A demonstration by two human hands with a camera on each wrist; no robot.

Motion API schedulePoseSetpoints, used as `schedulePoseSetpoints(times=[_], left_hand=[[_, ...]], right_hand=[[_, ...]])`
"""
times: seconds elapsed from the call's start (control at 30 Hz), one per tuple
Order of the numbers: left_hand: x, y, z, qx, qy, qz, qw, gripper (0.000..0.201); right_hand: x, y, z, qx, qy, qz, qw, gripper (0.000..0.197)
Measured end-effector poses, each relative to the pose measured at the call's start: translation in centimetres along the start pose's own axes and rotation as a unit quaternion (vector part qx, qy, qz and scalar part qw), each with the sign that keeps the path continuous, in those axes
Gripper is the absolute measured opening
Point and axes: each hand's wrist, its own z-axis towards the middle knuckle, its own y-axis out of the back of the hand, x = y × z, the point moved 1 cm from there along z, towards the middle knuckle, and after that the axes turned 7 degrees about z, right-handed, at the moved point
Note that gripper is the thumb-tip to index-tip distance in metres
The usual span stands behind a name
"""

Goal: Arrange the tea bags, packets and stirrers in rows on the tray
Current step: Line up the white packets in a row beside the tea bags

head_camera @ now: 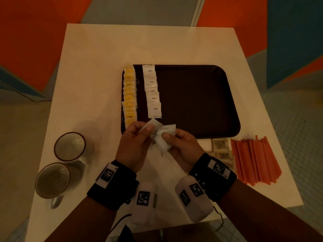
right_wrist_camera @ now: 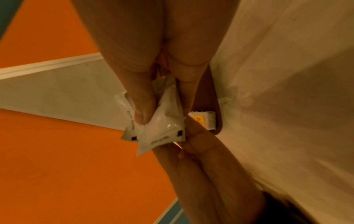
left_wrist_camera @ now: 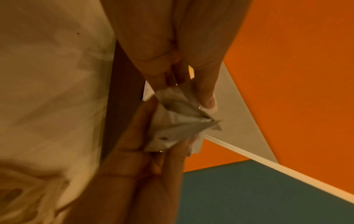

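Both mugs [head_camera: 59, 165] sit off to my left, out of the way. My left hand [head_camera: 134, 145] and right hand [head_camera: 181, 145] each pinch the small bunch of white coffee packets [head_camera: 161, 137], fingers clamped so I can peel one off for the second row. Tea bags [head_camera: 129, 95] already line the tray [head_camera: 201, 102] edge. Sugar packets [head_camera: 220, 151] and orange stirrers [head_camera: 255, 159] wait on my right.

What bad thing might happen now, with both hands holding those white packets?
1. Both the left hand and right hand pinch the bunched white packets; one might slip from the grip.
2. Setting one down could nudge the overlapping coffee packet row on the tray crooked.
3. A sleeve might brush the orange stirrers near the table edge.
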Motion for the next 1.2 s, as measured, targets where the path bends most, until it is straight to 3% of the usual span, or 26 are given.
schedulePoseSetpoints(times=[0.17,0.23,0.3,0.4,0.47,0.57,0.63,0.77,0.9,1.03,1.2], left_hand=[[0.3,0.3,-0.9,0.011,0.054,0.061,0.997,0.009],[0.3,0.5,-1.0,0.019,0.075,0.088,0.993,0.011],[0.1,0.5,-1.0,0.054,0.097,0.106,0.988,0.013],[-0.3,0.6,-0.8,0.140,0.142,0.119,0.973,0.032],[-0.6,0.4,-0.8,0.179,0.166,0.151,0.958,0.028],[-0.4,0.4,-0.4,0.151,0.173,0.143,0.963,0.023],[-0.5,0.3,-0.1,0.102,0.156,0.089,0.978,0.007],[0.0,-0.5,0.1,0.037,0.128,0.044,0.990,0.011],[0.8,-1.3,0.0,0.017,0.107,0.017,0.994,0.028],[1.2,-1.5,-0.1,0.031,0.137,-0.034,0.989,0.051],[1.2,-1.5,0.4,0.034,0.090,-0.031,0.995,0.030]], right_hand=[[2.7,-0.2,-0.1,0.016,0.039,-0.019,0.999,0.010],[3.1,-0.3,-0.3,0.034,0.030,-0.050,0.998,0.024],[3.4,-0.3,-0.4,0.046,0.022,-0.115,0.992,0.034],[3.9,-0.9,-0.5,0.075,0.007,-0.226,0.971,0.016],[4.2,-1.4,-0.5,0.097,0.003,-0.276,0.956,0.011],[4.8,-1.6,-0.4,0.082,0.019,-0.271,0.959,0.009],[5.0,-1.1,-0.4,0.052,0.018,-0.233,0.971,0.006],[3.8,-0.4,-0.7,0.003,-0.030,-0.148,0.989,0.006],[2.9,-0.5,-0.5,-0.027,-0.041,-0.132,0.990,0.002],[2.7,-0.9,-0.1,-0.029,-0.047,-0.156,0.986,0.005],[2.6,-1.0,0.1,-0.027,-0.016,-0.227,0.973,0.007]])
